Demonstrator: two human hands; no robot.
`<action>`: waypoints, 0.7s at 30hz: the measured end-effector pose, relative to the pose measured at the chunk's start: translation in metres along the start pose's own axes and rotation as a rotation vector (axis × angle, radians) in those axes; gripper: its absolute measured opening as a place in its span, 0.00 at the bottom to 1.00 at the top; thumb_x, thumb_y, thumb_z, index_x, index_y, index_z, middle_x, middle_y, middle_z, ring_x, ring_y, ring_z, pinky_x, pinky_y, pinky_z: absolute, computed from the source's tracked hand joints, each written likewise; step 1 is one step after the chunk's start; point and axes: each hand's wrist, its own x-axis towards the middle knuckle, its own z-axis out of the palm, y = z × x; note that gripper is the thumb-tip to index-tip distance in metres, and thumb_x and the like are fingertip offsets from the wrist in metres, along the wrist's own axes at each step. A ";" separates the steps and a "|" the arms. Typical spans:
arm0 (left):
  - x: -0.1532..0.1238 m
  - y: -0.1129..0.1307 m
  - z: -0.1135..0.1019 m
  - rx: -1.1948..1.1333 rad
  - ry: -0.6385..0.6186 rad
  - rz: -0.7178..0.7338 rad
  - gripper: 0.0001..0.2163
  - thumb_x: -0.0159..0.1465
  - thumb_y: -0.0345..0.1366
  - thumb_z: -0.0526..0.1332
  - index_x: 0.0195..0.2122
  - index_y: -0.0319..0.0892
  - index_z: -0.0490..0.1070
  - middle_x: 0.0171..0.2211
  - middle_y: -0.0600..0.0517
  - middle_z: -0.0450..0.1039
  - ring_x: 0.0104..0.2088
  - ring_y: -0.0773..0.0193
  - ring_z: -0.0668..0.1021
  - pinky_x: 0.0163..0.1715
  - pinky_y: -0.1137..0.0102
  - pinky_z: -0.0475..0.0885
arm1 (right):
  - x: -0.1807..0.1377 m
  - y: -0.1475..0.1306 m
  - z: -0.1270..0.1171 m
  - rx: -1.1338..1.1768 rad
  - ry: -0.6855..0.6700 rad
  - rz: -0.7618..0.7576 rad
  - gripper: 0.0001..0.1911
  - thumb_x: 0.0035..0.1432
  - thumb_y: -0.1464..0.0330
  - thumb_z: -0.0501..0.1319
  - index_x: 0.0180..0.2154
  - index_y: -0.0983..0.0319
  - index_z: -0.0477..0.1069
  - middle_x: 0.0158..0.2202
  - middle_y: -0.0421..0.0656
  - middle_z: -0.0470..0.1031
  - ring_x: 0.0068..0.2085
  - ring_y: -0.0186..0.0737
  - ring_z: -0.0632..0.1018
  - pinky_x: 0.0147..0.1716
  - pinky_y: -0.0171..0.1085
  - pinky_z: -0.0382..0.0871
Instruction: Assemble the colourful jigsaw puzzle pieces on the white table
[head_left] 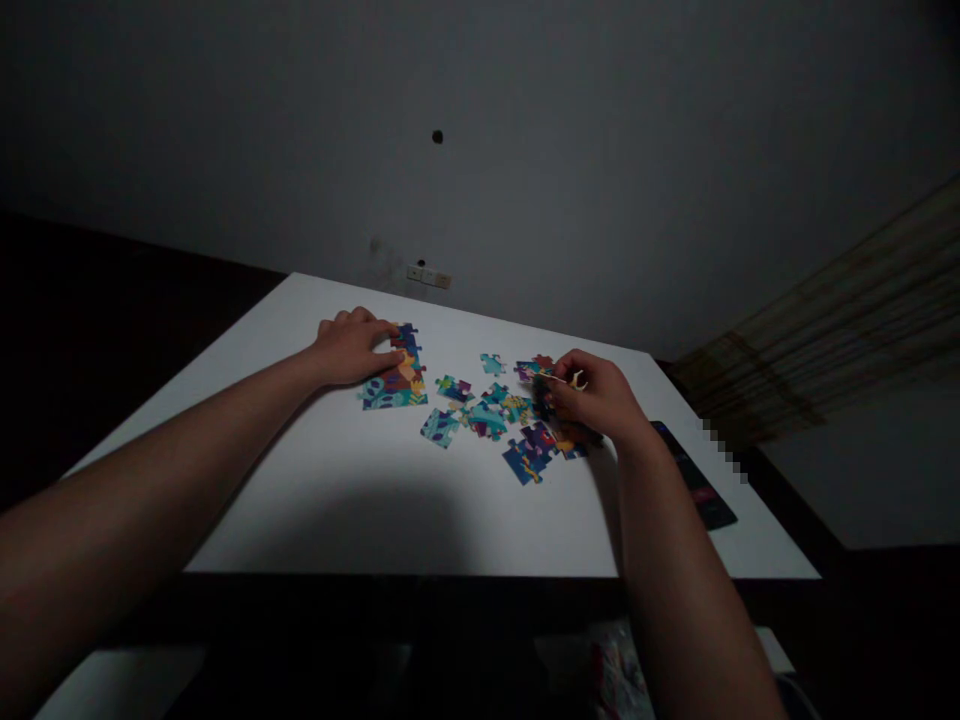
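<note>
My left hand (pixel 352 345) lies on the left edge of a joined block of puzzle pieces (pixel 397 385), thumb and fingers spread apart over it. The block shows teal, brown and orange patches, and part of it is hidden under the hand. Over the right side of the loose pieces, my right hand (pixel 592 390) pinches a jigsaw puzzle piece (pixel 551 378), seen nearly edge-on. Below and left of it, several colourful loose puzzle pieces (pixel 487 415) lie close together, some overlapping. One pale teal piece (pixel 493 364) sits apart at the back.
All this rests on a white table (pixel 315 500) against a grey wall. Right of my right forearm lies a dark phone-like slab (pixel 697 485). A wall socket (pixel 429 276) is just behind the table's far edge. Below the near edge, a clear plastic bag (pixel 619 670) shows dimly.
</note>
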 end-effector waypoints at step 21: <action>0.001 -0.001 0.001 -0.022 0.010 0.003 0.32 0.68 0.63 0.56 0.68 0.56 0.75 0.65 0.40 0.70 0.64 0.32 0.70 0.63 0.43 0.64 | 0.006 0.012 0.005 -0.243 -0.098 -0.056 0.12 0.60 0.68 0.63 0.45 0.54 0.82 0.53 0.50 0.83 0.58 0.59 0.81 0.58 0.55 0.75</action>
